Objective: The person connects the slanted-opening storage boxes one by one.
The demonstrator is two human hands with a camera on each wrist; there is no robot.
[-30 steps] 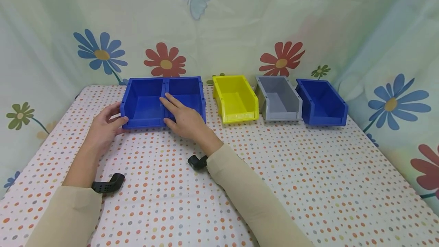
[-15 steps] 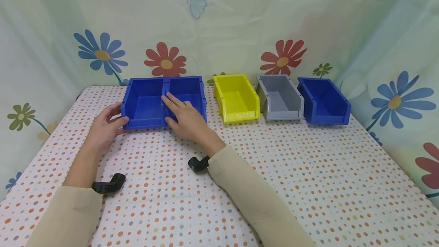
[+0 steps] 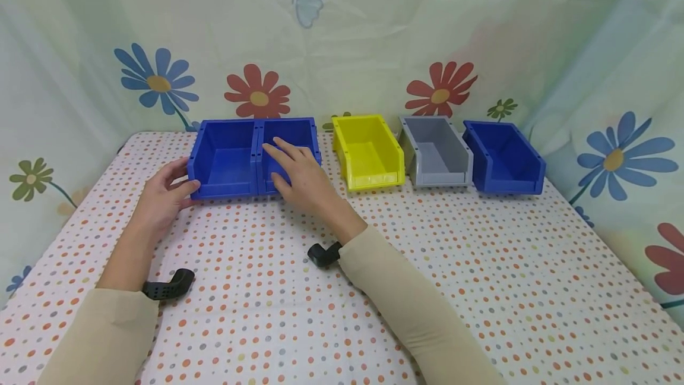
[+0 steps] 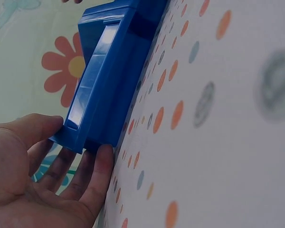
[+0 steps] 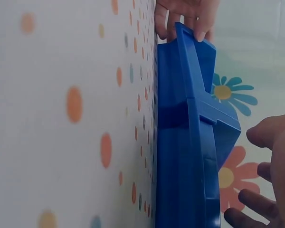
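Sleeves (image 3: 101, 331): seen nearest, with a black wrist camera (image 3: 183, 281) worn just beyond the left cuff.
Desk (image 3: 256, 325): spotted on top; the bins are set along its far side.
Left grip (image 3: 160, 195): clasped on the near left corner of the left blue bin (image 3: 227, 191), with the thumb laid at the front lip and the fingers against the outer side.
Right grip (image 3: 306, 183): released; the fingers are spread above the right blue bin (image 3: 299, 132) and nothing is held.
Blue pair: stood upright at the far left, side by side.
Weight: judged light, being hollow plastic; a small push would probably be enough to slide either bin.
Feel: judged stiff and hard to break; the smooth walls may be slightly slippery.
Hold: best taken by the tall side walls or the far rim; less is offered by the low front lip.
Left wrist view: the front face and the fingers below the lip are shown, largely hidden from above.
Right wrist view: a gap is shown between the right thumb and the dividing wall; from above, hand and bin overlap.
Head view: only here are the yellow bin (image 3: 374, 180), gray bin (image 3: 440, 179) and third blue bin (image 3: 507, 186) seen, to the right.
Flowered curtain (image 3: 352, 46): hung farthest, behind the desk.
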